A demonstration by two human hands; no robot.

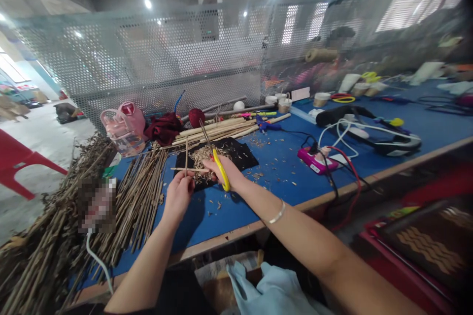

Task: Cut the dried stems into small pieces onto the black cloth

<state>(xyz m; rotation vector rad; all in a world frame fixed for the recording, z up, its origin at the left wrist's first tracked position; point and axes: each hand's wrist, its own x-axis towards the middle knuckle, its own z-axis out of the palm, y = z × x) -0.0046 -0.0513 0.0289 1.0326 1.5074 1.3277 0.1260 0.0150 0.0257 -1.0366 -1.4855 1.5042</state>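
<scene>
My left hand (180, 188) is closed around a thin upright stick (186, 151). My right hand (229, 173) grips yellow-handled scissors (220, 170), their blades pointing up and away from me. A second, pale stick (179, 169) lies crosswise between my hands, reaching toward the right fingers; which hand bears it I cannot tell. Both hands hover near a black cloth (244, 153) covered with a heap of small plant clippings (199, 157). Left of the left hand, a bundle of brown stalks (140, 199) rests on the blue table (275, 187).
Dried branches (29, 261) hang over the left edge near a phone-like device with a white cable (96, 256). Pale rods (221, 130), a blue glue gun (266, 125), a pink bag (125, 125) and dark red yarn (196, 117) lie behind. Rightward are a purple power strip (314, 160) and cables.
</scene>
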